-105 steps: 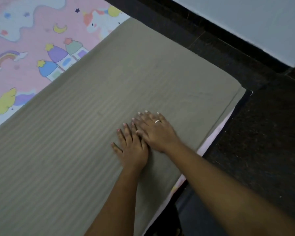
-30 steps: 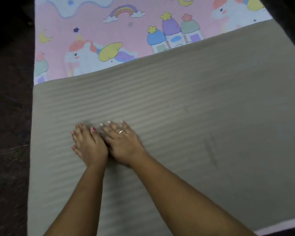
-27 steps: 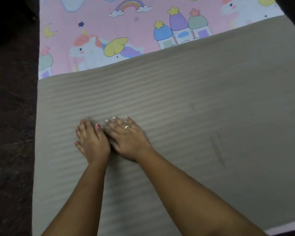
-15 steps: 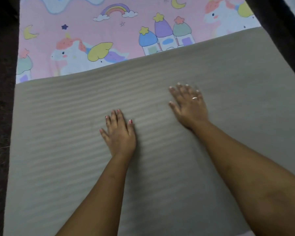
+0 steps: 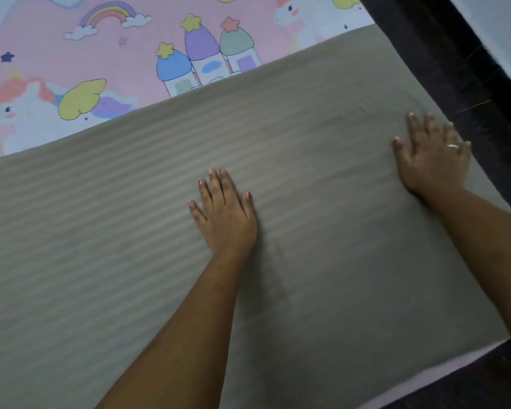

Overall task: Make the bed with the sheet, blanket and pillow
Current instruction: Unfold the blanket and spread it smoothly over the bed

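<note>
A grey-beige striped blanket [image 5: 101, 246] lies flat over the near part of the bed. Beyond its far edge shows the pink sheet [image 5: 80, 48] printed with unicorns, a rainbow and castles. My left hand [image 5: 224, 214] rests palm down, fingers spread, near the blanket's middle. My right hand [image 5: 434, 160], with a ring on it, presses flat on the blanket close to its right edge. Neither hand holds anything. No pillow is in view.
A dark floor [image 5: 466, 63] runs along the bed's right side, with a pale wall [image 5: 502, 22] beyond it at the top right. A strip of pink sheet [image 5: 443, 370] peeks out under the blanket's near right corner.
My hands were side by side on the left of the blanket. They have parted: the right hand slid far right to the blanket's edge, the left hand stayed near the middle.
</note>
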A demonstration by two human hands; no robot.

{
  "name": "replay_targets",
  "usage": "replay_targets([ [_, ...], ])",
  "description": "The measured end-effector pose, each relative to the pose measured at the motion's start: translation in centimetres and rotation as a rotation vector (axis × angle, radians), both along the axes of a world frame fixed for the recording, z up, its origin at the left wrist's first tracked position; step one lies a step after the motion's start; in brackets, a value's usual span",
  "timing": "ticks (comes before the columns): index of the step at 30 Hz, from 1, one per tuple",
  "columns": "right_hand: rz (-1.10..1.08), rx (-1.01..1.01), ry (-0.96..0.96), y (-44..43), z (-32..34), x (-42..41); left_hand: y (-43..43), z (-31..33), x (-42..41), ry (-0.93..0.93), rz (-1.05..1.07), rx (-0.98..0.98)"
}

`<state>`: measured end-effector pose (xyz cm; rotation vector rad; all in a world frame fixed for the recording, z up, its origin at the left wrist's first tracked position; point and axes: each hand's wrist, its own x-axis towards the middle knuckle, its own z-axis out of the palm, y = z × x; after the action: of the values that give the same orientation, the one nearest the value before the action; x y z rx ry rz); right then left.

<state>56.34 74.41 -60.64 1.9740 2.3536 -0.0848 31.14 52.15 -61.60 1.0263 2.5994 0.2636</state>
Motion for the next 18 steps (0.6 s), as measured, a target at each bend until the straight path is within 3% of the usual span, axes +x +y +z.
replay_targets([
  [4,-0.425,-0.190,0.187,1.9,1.8,2.7,1.3,0.0,0.8,0.019,-0.045,-0.012],
  [6,-0.533,-0.161,0.197,2.5,2.1,1.8,1.7,0.2,0.5,-0.002,-0.076,-0.006],
  [8,-0.372,0.001,0.150,2.5,1.9,-1.6,2.2,0.6,-0.1,-0.060,-0.127,0.023],
  [10,-0.052,0.064,0.190,1.3,1.7,-7.9,2.7,1.1,-1.0,-0.110,-0.150,0.083],
  [15,0.795,-0.165,0.197,-6.5,0.3,-24.0,4.1,1.0,-4.0,-0.168,0.080,0.236],
  [18,0.901,-0.231,0.153,-7.8,-1.1,-26.8,4.5,-0.1,-4.5,-0.140,0.175,0.174],
])
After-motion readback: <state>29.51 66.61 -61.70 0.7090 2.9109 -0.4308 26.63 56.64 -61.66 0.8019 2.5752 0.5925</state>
